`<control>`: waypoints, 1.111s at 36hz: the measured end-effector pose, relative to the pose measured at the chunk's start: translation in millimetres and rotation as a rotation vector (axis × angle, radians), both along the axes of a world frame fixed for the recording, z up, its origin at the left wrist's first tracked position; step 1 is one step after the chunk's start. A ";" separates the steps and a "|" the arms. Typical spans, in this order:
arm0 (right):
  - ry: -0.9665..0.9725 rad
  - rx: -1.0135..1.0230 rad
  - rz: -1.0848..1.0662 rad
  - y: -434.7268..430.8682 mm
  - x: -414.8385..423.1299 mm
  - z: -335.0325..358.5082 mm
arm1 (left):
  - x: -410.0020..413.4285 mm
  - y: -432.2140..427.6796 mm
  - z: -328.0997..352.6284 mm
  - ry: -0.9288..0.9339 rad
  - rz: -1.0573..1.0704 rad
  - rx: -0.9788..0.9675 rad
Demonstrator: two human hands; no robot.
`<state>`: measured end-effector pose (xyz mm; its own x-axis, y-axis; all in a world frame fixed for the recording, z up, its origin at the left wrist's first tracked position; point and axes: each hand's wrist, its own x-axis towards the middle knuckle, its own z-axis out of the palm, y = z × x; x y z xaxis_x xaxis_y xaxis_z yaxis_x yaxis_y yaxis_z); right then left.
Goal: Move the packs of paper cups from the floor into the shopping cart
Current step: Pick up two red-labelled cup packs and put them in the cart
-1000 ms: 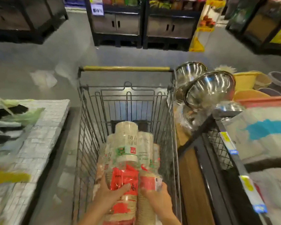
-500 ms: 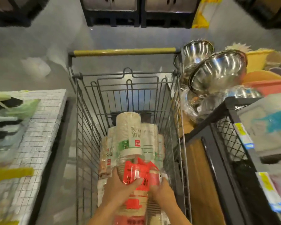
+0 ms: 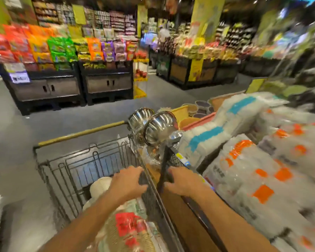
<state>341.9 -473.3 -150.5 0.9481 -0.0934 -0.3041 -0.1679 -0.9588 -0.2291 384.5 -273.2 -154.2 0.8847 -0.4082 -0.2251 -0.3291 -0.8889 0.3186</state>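
The packs of paper cups (image 3: 127, 231) lie inside the shopping cart (image 3: 65, 171). The left hand (image 3: 128, 180) grips the cart's right rim. The right hand (image 3: 183, 180) curls its fingers around a black shelf post (image 3: 164, 166) beside it.

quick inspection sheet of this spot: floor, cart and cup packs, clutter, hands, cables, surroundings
surface: grey shop floor, bare where visible
job's things: packs of paper cups lying inside the shopping cart
clutter: steel bowls and plastic-wrapped packs on the shelf to the right
grippers: left hand on the cart's right rim, holding no pack; right hand on the black shelf frame
cables: nothing seen
surroundings: blurred aisles of snack shelves
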 end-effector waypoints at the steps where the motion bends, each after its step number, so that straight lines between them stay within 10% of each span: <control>1: -0.034 -0.012 -0.035 -3.7 -15.7 17.2 | -3.9 -6.8 15.2 -0.017 -0.052 -0.019; 19: -0.165 -0.182 -0.858 -86.0 -425.8 123.7 | -284.4 -205.4 119.0 -0.225 -0.961 -0.170; 40: -0.058 -0.268 -1.918 97.1 -1065.8 96.6 | -925.5 -231.9 105.5 -0.146 -2.065 -0.157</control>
